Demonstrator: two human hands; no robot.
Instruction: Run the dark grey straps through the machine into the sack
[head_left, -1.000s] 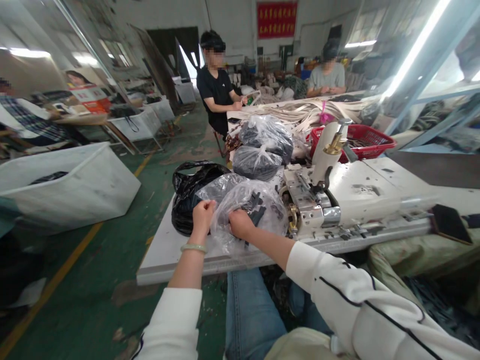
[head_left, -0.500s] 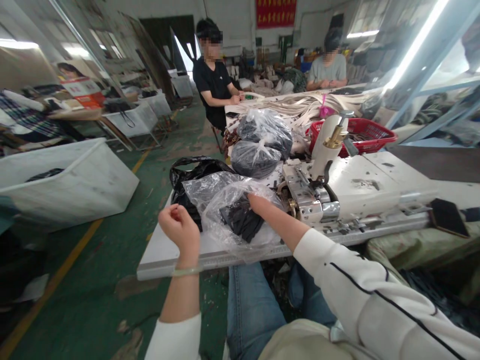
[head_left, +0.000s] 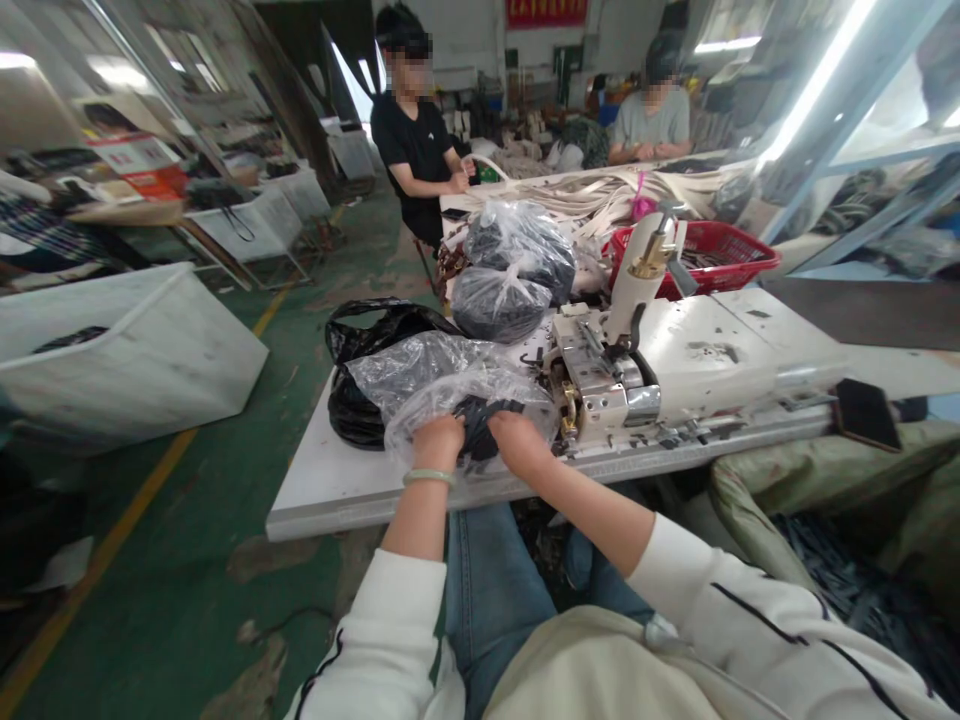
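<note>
An open clear plastic bag [head_left: 409, 425] lies near the table's front edge with a bundle of dark strips [head_left: 480, 415] in it. My left hand [head_left: 441, 438] reaches into the bag's mouth from the left, its fingers closed on the strips and partly hidden by them. From the other side my right hand [head_left: 519, 442] grips the same bundle, fingertips out of sight among the strips. Left of the clear bag, and touching it, sits a black plastic bag [head_left: 356, 410]. Just right of my right hand stands a white machine [head_left: 604, 395] with metal rollers.
Two tied clear bags [head_left: 499, 300] of dark pieces stand behind the open one. A red basket [head_left: 720, 262] is beyond the machine. A dark phone-like slab [head_left: 866, 412] rests at the right edge. Two people work at the far side, by pale straps [head_left: 600, 200].
My left hand has come down from above the table's left front into the bag beside my right hand. My right hand has drawn slightly nearer to me. The view has shifted a little.
</note>
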